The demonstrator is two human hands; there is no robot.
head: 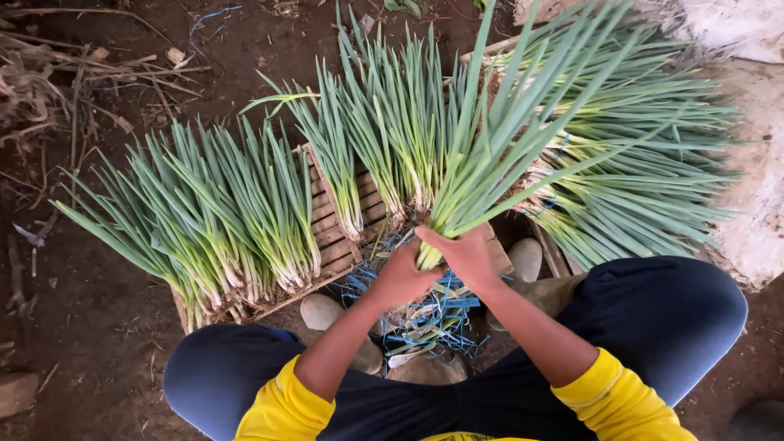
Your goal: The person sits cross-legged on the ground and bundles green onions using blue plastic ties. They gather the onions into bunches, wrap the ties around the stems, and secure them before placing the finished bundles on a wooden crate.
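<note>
Both my hands closed on one bunch of green onions point(490, 155), down at its white base. My left hand point(400, 278) wraps the base from the near-left, my right hand point(467, 255) clamps it from the right, fingers curled over. The bunch stands tilted, leaves fanning up and away from me, base right above the tangle of blue string point(425, 314).

Landmark: the wooden slat crate point(331, 224). The held bunch sits just right of the crate's near corner. Tied bunches point(220, 220) lie across the crate's left half, roots toward me; more bunches point(384, 139) rest on its far right part. A bigger pile of onions point(645, 180) lies well right of the crate. String tangle is just near-right of the crate, between my shoes point(327, 314).

Risks, my judgement: grip is only at the base, so the long leaves could splay and stalks slide out if either hand loosens. Squeezing harder could crush or snap the white stems. The loose string could snag my fingers. Leaves may brush the neighbouring bunches and drag them off the crate.
</note>
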